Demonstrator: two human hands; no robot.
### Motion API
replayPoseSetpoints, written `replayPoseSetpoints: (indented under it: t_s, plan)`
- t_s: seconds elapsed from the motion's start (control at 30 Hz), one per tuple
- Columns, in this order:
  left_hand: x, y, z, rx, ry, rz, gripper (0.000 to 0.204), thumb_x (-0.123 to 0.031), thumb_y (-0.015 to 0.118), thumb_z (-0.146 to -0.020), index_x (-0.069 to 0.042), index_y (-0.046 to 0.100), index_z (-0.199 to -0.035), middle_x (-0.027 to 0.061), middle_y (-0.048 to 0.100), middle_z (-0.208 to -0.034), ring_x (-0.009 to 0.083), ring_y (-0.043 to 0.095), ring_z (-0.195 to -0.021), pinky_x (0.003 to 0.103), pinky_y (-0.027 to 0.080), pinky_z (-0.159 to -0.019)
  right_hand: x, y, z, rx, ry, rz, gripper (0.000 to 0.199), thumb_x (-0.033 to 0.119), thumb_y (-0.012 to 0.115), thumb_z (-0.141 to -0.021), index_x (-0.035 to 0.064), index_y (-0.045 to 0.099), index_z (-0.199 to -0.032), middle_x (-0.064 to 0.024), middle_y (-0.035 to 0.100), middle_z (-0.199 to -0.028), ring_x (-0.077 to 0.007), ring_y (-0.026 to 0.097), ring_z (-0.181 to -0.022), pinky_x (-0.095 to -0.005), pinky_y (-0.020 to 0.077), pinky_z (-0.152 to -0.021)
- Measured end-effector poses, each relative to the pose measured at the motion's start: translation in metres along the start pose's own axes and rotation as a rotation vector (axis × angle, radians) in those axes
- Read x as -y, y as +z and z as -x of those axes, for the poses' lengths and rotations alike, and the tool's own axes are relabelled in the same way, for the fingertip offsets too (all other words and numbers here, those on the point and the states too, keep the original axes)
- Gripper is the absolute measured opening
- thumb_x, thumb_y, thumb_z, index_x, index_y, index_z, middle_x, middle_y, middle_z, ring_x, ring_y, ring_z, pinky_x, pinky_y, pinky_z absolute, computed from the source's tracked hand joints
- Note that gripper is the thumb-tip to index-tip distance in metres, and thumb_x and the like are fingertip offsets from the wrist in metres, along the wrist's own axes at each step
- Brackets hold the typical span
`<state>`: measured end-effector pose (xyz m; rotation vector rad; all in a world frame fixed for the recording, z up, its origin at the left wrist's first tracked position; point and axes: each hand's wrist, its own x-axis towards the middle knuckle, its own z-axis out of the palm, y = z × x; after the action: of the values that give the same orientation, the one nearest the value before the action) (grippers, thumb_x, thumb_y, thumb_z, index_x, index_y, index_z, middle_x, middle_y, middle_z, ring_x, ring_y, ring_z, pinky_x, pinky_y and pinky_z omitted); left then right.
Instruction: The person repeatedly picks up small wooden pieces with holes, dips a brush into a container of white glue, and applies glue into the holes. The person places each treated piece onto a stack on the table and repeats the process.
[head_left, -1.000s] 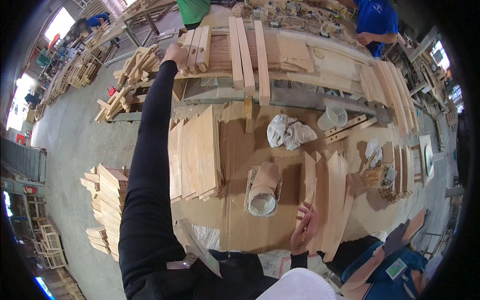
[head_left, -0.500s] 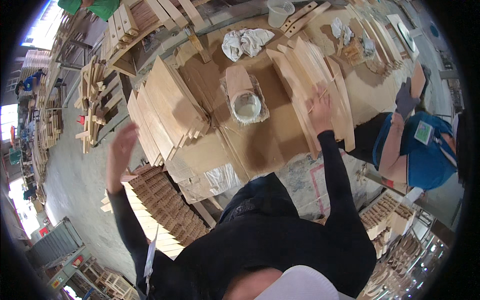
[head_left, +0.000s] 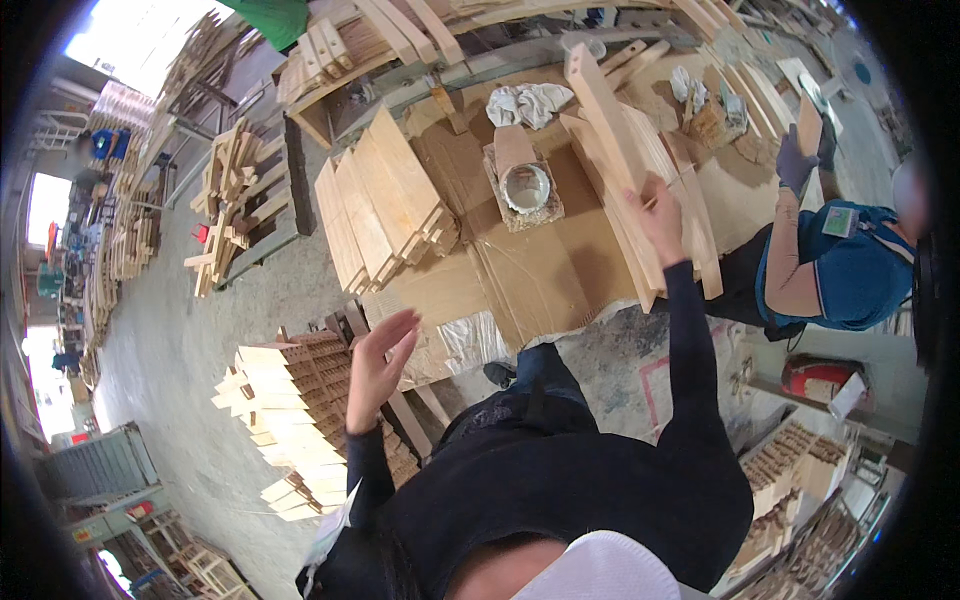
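My right hand [head_left: 660,222] is closed on a long pale wooden slat [head_left: 600,105], whose far end with dark holes is raised above the right-hand stack of slats [head_left: 650,150]. A thin stick seems to show by these fingers, only faintly. Over the table's near left edge hangs my left hand [head_left: 378,368], empty, thumb apart from the stretched fingers. Left of centre lies another stack of wooden slats [head_left: 385,205]. Between the stacks, a round pot of whitish paste [head_left: 526,190] rests on a crusted board [head_left: 548,212], a wooden piece [head_left: 514,146] behind it.
Cardboard [head_left: 520,280] covers the table. White rags [head_left: 528,104] and a brush-like tool [head_left: 448,106] lie at the back. To the right, a co-worker in blue [head_left: 850,260] with gloves holds a wooden piece [head_left: 808,128]. Stacked wood [head_left: 300,420] stands on the floor at the near left.
My right hand has taken hold of a slat and raised its far end from the right stack. The left hand has come rightward and nearer to my body. The view has shifted left.
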<state>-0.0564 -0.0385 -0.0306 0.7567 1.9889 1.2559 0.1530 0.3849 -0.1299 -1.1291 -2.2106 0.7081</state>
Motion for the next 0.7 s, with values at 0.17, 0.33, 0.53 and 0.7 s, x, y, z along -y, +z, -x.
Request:
replayPoseSetpoints:
  t_s: [0.17, 0.33, 0.53, 0.7]
  plan:
    - [-0.029, 0.047, -0.060, 0.024, 0.398, 0.268, 0.058, -0.029, 0.059, -0.090, 0.003, 0.038, -0.134, 0.0136, 0.052, -0.126, 0.0222, 0.048, -0.120, 0.037, 0.038, -0.099, 0.147, -0.005, 0.083, 0.384, -0.132, -0.650, 0.053, 0.019, 0.070, -0.080, -0.0037, 0.049, -0.123, -0.0123, 0.064, -0.103, -0.0146, 0.060, -0.094, -0.0288, 0.0480, -0.081]
    - [-0.046, 0.056, -0.079, 0.044, 0.374, 1.002, 0.056, -0.043, 0.056, -0.089, 0.004, 0.046, -0.119, 0.0141, 0.059, -0.100, 0.0227, 0.058, -0.097, 0.035, 0.047, -0.085, 0.196, 0.006, 0.127, 0.579, -0.425, -0.480, 0.040, 0.028, 0.058, -0.090, -0.0006, 0.053, -0.118, -0.0124, 0.060, -0.116, -0.0169, 0.060, -0.098, -0.0280, 0.0471, -0.083]
    - [-0.010, 0.033, -0.061, -0.220, 0.469, 0.804, 0.064, -0.055, 0.057, -0.083, 0.004, 0.051, -0.107, 0.0062, 0.051, -0.077, 0.0140, 0.050, -0.070, 0.027, 0.042, -0.063, 0.136, 0.002, 0.082, 0.348, -0.222, -0.491, 0.030, 0.023, 0.042, -0.098, 0.0033, 0.054, -0.118, -0.0141, 0.065, -0.104, -0.0207, 0.063, -0.097, -0.0310, 0.0472, -0.085]
    - [-0.014, 0.027, -0.044, -0.244, 0.431, 0.596, 0.071, -0.061, 0.064, -0.074, 0.006, 0.056, -0.097, 0.0070, 0.053, -0.077, 0.0135, 0.050, -0.067, 0.027, 0.040, -0.062, 0.122, 0.017, 0.046, 0.379, -0.043, -0.653, 0.025, 0.022, 0.050, -0.094, 0.0043, 0.062, -0.106, -0.0100, 0.069, -0.089, -0.0162, 0.066, -0.084, -0.0282, 0.0497, -0.074]
